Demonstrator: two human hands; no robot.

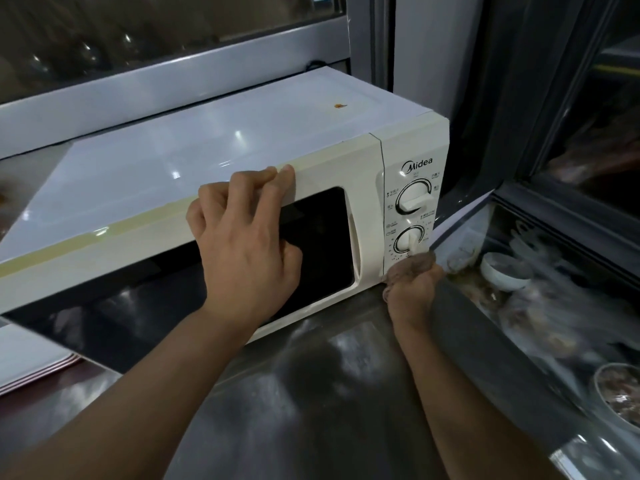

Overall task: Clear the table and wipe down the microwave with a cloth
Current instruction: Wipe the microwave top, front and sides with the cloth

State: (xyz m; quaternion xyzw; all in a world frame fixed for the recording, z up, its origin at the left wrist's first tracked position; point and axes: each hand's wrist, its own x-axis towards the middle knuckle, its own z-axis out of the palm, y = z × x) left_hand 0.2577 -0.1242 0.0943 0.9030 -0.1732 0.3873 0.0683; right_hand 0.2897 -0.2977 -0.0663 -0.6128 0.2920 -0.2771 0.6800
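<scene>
"Midea" logo on microwave point(221, 174) control panel point(414, 202), right of centre, above upper knob point(414, 197). Small labels around both knobs too tiny to read.

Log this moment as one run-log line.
left hand: braces microwave door | right hand: holds cloth at control panel's lower edge | orange spot on top

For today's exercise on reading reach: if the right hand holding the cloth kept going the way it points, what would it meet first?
The right hand points up at the microwave front, so its cloth would likely meet the lower knob first. It already looks close; depth is unclear.
</scene>
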